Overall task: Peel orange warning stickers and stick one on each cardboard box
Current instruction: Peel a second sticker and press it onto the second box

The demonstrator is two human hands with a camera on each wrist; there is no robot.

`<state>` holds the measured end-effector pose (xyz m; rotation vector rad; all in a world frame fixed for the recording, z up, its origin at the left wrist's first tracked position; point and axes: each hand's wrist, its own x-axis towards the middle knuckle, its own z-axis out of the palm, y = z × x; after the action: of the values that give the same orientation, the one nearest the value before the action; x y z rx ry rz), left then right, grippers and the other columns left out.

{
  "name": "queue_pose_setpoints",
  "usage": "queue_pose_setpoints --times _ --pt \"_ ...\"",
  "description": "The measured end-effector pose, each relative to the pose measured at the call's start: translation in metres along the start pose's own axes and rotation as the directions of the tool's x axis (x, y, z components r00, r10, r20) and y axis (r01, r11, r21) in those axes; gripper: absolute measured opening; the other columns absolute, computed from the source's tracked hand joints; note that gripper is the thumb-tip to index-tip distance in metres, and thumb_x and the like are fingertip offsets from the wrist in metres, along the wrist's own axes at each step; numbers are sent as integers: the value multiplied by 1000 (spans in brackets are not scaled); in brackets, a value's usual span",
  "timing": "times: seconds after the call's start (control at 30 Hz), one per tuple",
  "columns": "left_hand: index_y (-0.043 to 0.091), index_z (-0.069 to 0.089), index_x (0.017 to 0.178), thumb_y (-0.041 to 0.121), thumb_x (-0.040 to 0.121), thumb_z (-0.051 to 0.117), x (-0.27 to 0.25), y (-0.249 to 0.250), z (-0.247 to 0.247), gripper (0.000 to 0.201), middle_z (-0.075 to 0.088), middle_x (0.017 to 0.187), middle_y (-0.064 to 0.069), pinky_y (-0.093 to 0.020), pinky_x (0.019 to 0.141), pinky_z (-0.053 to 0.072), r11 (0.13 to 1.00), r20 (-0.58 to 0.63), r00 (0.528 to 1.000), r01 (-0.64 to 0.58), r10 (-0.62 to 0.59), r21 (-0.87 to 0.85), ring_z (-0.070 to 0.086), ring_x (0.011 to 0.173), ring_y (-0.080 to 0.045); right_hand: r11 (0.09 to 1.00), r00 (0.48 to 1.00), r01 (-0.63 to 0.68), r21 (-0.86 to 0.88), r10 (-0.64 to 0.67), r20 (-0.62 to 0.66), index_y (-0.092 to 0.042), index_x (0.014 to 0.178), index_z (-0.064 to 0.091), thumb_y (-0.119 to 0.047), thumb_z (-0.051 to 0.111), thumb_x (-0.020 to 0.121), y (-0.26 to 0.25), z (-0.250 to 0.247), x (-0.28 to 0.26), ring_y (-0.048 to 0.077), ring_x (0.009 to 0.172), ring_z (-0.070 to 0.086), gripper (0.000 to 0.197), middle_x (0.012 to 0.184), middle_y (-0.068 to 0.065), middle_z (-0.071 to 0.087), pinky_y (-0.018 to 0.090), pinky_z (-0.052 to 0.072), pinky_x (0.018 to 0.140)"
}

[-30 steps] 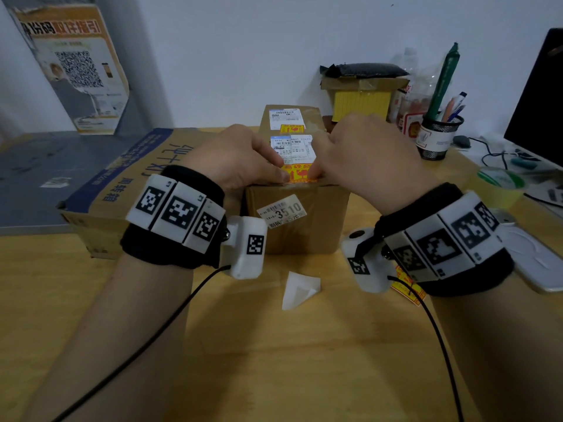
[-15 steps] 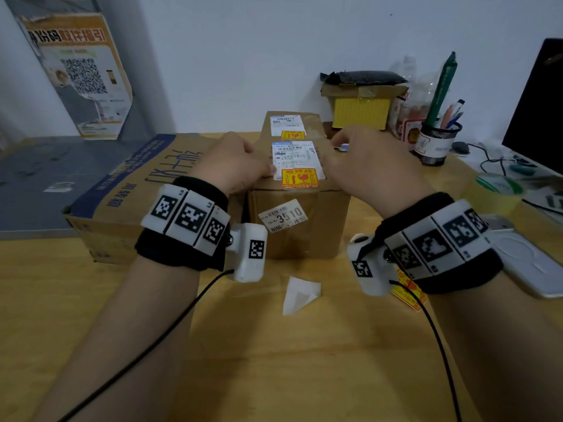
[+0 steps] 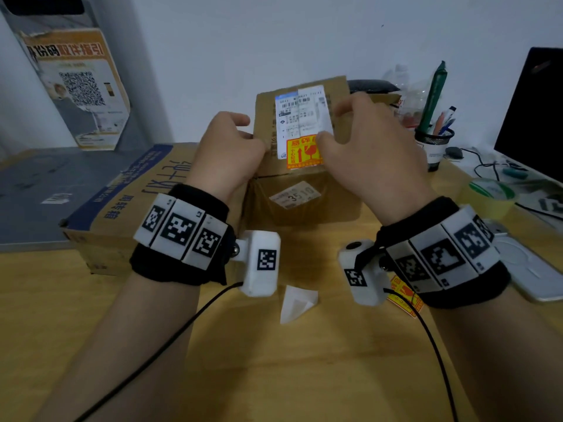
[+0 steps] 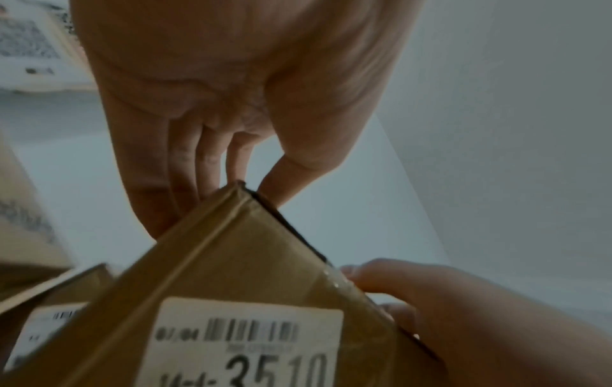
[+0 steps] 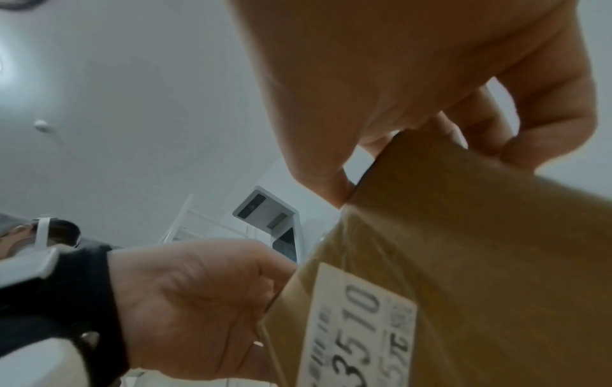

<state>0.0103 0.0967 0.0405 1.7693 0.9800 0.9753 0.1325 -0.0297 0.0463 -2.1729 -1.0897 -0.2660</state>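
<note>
A small cardboard box (image 3: 332, 205) is held off the desk, its top tilted toward me. On that top are a white shipping label and an orange warning sticker (image 3: 303, 153) below it. My left hand (image 3: 243, 132) grips the box's left edge, thumb on top and fingers down the side (image 4: 185, 183). My right hand (image 3: 359, 138) grips the right edge, its thumb touching the sticker's corner. The front face carries a "3510" label (image 5: 361, 327). More orange stickers (image 3: 403, 295) lie on the desk under my right wrist. A peeled white backing (image 3: 297, 303) lies between my wrists.
A large flat carton (image 3: 131, 190) lies on the left of the wooden desk. In the left wrist view, another labelled box (image 4: 49, 314) sits beside the held one. At right are a pen holder (image 3: 434, 144), a tape roll (image 3: 490, 196), a monitor (image 3: 536, 117) and a white device (image 3: 530, 275).
Both hands went from pressing the orange sticker down to gripping the box's sides. The box has risen off the desk and tilted its top toward me.
</note>
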Motion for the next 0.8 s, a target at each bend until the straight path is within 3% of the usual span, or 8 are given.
queue_pose_setpoints --times 0.17,0.27,0.33,0.4,0.47,0.6,0.73,0.8 --pt "18 56 119 6 92 65 -3 -2 22 31 69 96 7 -25 65 52 982 107 994 12 9 -190 68 84 -8 997 992 23 -72 -32 -126 -25 131 51 -48 54 92 2 -11 2 34 120 53 45 136 10 46 40 39 75" --pt "13 62 118 -3 91 64 -3 -12 38 31 72 109 -6 -31 76 57 955 167 986 25 26 -297 71 100 -21 989 992 -3 -150 -15 -124 -23 135 49 -47 56 91 10 -8 6 37 129 44 51 141 14 41 43 37 76" --pt "18 67 108 -6 91 62 -5 -19 48 31 72 117 -10 -38 87 59 944 204 978 28 42 -328 71 107 -26 980 996 -39 -195 21 -90 -21 137 47 -48 57 90 17 -4 10 38 134 38 55 144 16 38 45 40 79" --pt "22 69 103 -10 91 59 -8 -24 58 36 71 121 -10 -41 89 59 940 243 969 31 56 -341 70 106 -28 972 996 -74 -221 61 -66 -19 137 46 -50 58 89 24 -2 14 40 135 35 59 145 18 37 48 44 86" --pt "23 70 102 -12 92 55 -10 -25 68 39 70 118 -6 -41 88 59 936 277 959 39 63 -349 69 98 -25 966 994 -109 -235 100 -51 -19 138 46 -52 58 89 31 -2 18 41 137 32 60 147 19 36 54 45 94" --pt "25 70 101 -12 92 52 -11 -26 83 42 67 106 -4 -43 87 57 933 349 936 84 47 -351 64 87 -18 953 985 -169 -252 170 -17 -18 139 45 -54 56 89 44 2 25 42 141 27 62 150 20 33 57 41 100" --pt "21 71 106 -8 94 52 -10 -18 97 37 64 90 4 -42 90 56 929 404 915 145 4 -340 63 88 -17 951 971 -228 -208 238 27 -20 139 44 -54 55 89 62 10 31 42 143 25 62 153 20 32 58 37 107" --pt "21 73 104 5 99 53 -11 -14 101 26 68 98 3 -40 92 54 914 424 905 198 -31 -355 62 98 -13 950 961 -260 -171 272 52 -22 138 42 -53 56 89 71 15 33 42 142 25 60 153 20 33 57 34 109"
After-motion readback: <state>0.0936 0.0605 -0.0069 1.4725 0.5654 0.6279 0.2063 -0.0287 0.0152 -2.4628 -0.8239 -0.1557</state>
